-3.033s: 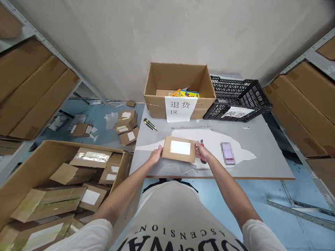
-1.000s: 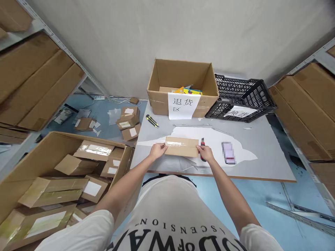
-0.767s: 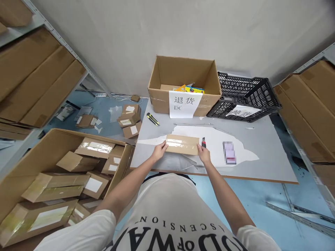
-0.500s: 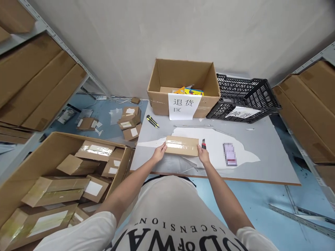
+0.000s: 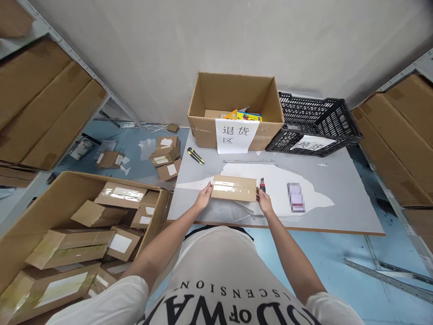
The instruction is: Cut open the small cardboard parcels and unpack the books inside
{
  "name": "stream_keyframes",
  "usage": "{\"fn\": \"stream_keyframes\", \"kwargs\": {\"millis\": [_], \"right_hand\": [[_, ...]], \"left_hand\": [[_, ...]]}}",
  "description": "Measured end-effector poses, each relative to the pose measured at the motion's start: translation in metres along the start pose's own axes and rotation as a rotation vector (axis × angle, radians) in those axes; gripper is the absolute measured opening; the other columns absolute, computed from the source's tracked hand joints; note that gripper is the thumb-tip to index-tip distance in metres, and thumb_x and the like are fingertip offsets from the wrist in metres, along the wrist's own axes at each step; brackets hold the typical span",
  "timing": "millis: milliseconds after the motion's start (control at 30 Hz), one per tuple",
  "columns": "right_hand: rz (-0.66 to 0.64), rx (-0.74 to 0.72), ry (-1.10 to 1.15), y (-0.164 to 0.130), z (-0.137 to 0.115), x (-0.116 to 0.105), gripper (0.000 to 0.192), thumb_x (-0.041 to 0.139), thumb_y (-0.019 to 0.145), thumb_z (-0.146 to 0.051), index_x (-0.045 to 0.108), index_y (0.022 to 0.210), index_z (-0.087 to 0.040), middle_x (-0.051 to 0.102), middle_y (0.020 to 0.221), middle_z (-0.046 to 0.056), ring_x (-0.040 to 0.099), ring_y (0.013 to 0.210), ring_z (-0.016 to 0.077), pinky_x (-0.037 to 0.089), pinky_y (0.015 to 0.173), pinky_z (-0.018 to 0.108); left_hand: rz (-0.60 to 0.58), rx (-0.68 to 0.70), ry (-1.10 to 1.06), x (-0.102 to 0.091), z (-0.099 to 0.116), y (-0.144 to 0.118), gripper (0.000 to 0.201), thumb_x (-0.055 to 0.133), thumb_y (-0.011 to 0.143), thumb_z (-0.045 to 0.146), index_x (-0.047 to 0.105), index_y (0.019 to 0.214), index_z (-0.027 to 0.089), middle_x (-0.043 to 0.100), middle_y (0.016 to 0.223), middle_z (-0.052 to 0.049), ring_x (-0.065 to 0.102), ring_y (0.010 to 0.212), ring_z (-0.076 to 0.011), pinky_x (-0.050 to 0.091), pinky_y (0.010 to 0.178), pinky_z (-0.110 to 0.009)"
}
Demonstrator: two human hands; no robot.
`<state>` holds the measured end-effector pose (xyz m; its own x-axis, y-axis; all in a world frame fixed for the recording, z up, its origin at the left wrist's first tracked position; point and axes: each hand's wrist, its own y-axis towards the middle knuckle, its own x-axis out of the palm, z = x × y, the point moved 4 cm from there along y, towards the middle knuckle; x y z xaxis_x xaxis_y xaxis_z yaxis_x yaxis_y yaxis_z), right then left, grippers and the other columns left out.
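Both hands grasping: left hand (image 5: 204,197) has the parcel's (image 5: 234,187) left end, right hand (image 5: 263,199) its right end. Parcel sits between them, clear-taped face up, over the table (image 5: 348,194); can't tell if it touches. Red cutter (image 5: 263,185) just beyond right hand.

Carton (image 5: 199,134) ahead of both hands: sign (image 5: 236,140) reads 退货区, yellow and orange packs (image 5: 248,116) inside. Crate (image 5: 343,135) ahead-right of right hand; its sign (image 5: 313,143) ends in 货, first character blurry. Bin (image 5: 54,205) left of left hand: boxes (image 5: 71,247) with white labels, text illegible. Shirt (image 5: 216,253): "ASCENSION".
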<state>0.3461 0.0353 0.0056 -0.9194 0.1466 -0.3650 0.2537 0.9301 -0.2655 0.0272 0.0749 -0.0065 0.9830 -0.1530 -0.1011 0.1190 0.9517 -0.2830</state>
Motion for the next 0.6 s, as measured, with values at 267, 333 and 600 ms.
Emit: {"fn": "stream_keyframes", "kwargs": {"millis": [267, 333, 600], "right_hand": [[-0.154, -0.132, -0.071, -0.034, 0.02, 0.007, 0.058, 0.055, 0.077, -0.04, 0.05, 0.131, -0.017, 0.061, 0.122, 0.008, 0.058, 0.111, 0.0238, 0.044, 0.096, 0.037], [-0.106, -0.16, -0.161, -0.037, 0.011, 0.008, 0.048, 0.049, 0.081, -0.04, 0.057, 0.123, -0.017, 0.066, 0.114, 0.009, 0.062, 0.103, 0.0245, 0.046, 0.093, 0.037], [-0.043, -0.202, -0.427, -0.021, -0.04, -0.011, 0.047, 0.04, 0.086, -0.05, 0.072, 0.089, -0.016, 0.072, 0.073, 0.006, 0.063, 0.068, 0.0204, 0.045, 0.064, 0.026]], "left_hand": [[-0.045, 0.033, 0.144, -0.008, -0.023, -0.025, 0.063, 0.062, 0.073, 0.04, 0.051, 0.129, 0.016, 0.047, 0.136, -0.006, 0.042, 0.127, -0.0256, 0.027, 0.11, -0.039], [-0.032, 0.058, 0.201, -0.005, -0.017, -0.029, 0.053, 0.057, 0.077, 0.042, 0.057, 0.123, 0.016, 0.053, 0.13, -0.006, 0.049, 0.122, -0.0259, 0.033, 0.107, -0.039], [0.03, 0.144, 0.505, -0.007, 0.047, -0.022, 0.038, 0.046, 0.084, 0.044, 0.071, 0.099, 0.018, 0.071, 0.101, -0.003, 0.063, 0.094, -0.0239, 0.045, 0.082, -0.028]]}}
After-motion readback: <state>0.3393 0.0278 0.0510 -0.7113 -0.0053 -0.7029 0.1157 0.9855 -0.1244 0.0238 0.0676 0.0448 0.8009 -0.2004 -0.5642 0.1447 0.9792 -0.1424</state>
